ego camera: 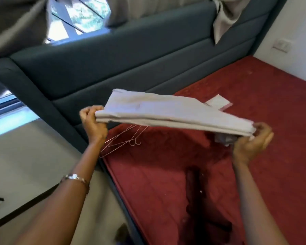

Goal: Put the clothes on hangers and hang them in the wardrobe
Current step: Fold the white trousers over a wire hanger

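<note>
You've got the folded pale garment (170, 112) held flat above the bed (254, 156). Your left hand (93, 123) has a closed grip on the end nearer the headboard (113, 68); your right hand (253, 140) pinches the opp. end. Wire hangers (121, 142) lie on the bed under the garment, by its left edge. White paper (218, 102) sits on the bed beyond the garment.

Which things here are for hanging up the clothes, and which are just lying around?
For the job:
- folded pale garment, held at its ends by the left hand and right hand
- wire hangers on the red bed cover

Just lying about:
- white folded item on the bed
- wall switch
- curtains
</note>
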